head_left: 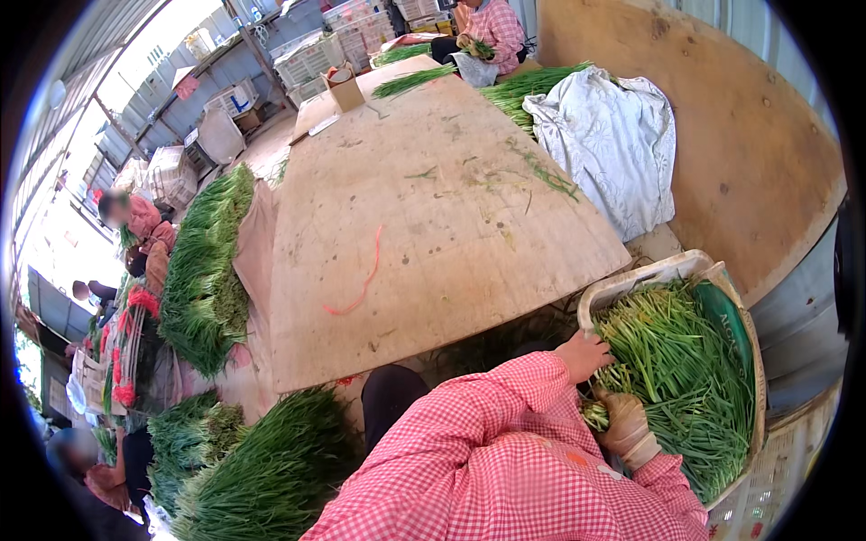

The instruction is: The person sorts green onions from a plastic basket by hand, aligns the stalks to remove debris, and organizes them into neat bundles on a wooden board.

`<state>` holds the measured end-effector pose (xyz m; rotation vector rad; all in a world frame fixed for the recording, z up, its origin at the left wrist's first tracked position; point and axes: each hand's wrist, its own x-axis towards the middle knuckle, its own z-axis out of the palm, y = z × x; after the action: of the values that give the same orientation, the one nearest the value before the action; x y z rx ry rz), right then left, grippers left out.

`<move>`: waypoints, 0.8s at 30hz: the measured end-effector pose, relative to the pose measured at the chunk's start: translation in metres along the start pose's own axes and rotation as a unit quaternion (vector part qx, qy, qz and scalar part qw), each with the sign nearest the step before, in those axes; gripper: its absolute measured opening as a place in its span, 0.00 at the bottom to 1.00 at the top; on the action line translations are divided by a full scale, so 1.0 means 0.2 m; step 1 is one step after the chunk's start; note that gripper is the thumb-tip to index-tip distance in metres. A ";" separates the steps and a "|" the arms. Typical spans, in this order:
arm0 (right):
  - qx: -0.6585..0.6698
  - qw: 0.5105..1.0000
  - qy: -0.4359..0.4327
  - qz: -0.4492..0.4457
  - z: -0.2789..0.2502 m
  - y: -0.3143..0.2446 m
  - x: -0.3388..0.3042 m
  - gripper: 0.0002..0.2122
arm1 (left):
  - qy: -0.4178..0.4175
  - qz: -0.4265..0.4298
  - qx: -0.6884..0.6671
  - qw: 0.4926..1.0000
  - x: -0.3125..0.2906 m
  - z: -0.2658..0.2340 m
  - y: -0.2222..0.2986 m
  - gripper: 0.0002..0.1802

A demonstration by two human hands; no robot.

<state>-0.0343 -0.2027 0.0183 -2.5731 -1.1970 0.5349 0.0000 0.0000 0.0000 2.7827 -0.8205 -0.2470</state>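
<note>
- Two hands work at the lower right: the person's left hand (585, 354) by the near rim of a pale basket (595, 296), and the right hand (629, 426), in a tan glove, lower down at the same side.
- The left fingers are bent and partly spread at the edge of the long greens (686, 361); whether they pinch any stalks cannot be told.
- The right fingers curl in, seemingly closed around a small bunch (594, 414), whose pale cut ends face the person's body.
- The greens lie heaped inside the basket, paler stems toward the table (433, 243) and darker leaves toward the person.
- A few stalks should feel light and limp; the full basket would likely be far heavier.
- The leaves look soft, easily bent or bruised, and perhaps slippery if damp; the stems look firmer.
- The best hold is probably around the stem end, with fingers wrapped gently and evenly, since squeezing the leaves could crush them and a loose grip could let single stalks slide out.
</note>
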 end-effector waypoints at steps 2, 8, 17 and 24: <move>0.014 0.998 0.053 0.022 -0.02 -0.03 0.00 0.32 | -0.002 -0.007 -0.009 1.000 0.02 0.00 0.01 0.27; -0.156 0.972 0.158 -0.076 0.05 -0.06 0.04 0.27 | 0.008 -0.026 -0.031 0.999 0.02 0.02 -0.03 0.25; 0.066 0.993 0.079 0.049 -0.23 -0.16 0.02 0.20 | -0.021 -0.048 -0.058 0.997 0.00 0.01 -0.02 0.25; -0.014 0.997 0.070 0.035 0.00 -0.05 -0.06 0.22 | -0.039 -0.032 -0.058 0.997 0.02 0.00 0.00 0.28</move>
<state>-0.0478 -0.2048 0.0245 -2.6350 -1.0776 0.3476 0.0033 -0.0016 -0.0015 2.7086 -0.7102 -0.4029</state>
